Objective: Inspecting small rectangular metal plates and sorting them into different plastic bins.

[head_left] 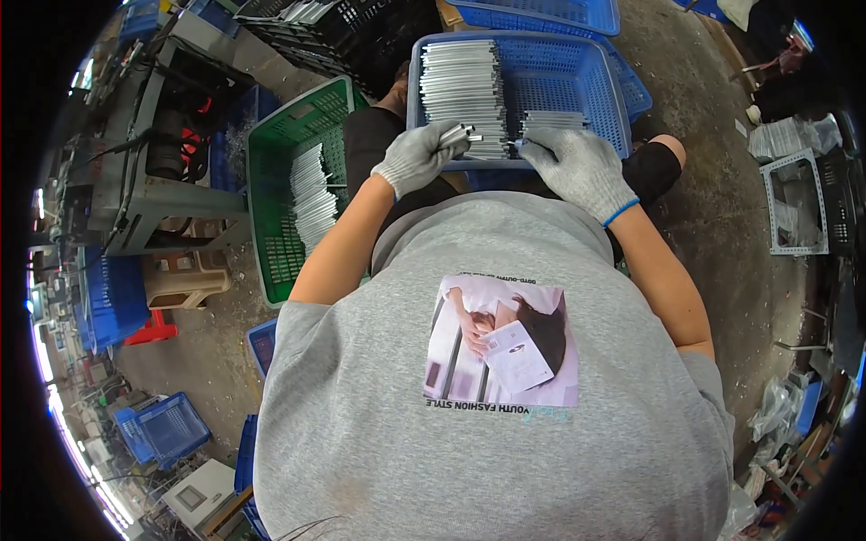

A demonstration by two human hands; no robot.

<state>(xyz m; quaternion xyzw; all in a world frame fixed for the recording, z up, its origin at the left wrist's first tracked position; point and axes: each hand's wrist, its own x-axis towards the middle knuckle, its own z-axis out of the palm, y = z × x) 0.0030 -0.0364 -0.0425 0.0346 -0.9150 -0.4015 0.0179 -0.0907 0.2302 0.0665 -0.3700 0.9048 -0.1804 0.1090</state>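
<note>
Left hand: While its gloved fingers curl closed around a few short silver tubes (457, 134), this left hand (417, 159) is at the upper middle of the frame, with the tube ends pointing to the right.
Right hand: The gloved right hand (579, 166) is just right of it, fingers bent and palm down; a small bluish bit shows at the fingertips, but I cannot tell if it is gripped.
Tube handling: They look like metal, so I judge them stiff, rather light one by one, and a little slippery because the surface is smooth. Around the middle of the length seems the safest hold; the cut ends may be sharp.
Blue basket: Below both hands, the blue basket (616, 101) carries a tall tube stack (460, 83) in its left part and a lower tube pile (554, 118) near the right hand.
Green crate: At the left of the centre, the green crate (256, 194) holds more loose tubes (312, 200).
Farther out: A black crate (317, 41) is at the upper left, and a beige stool (191, 281) at the middle left.
</note>
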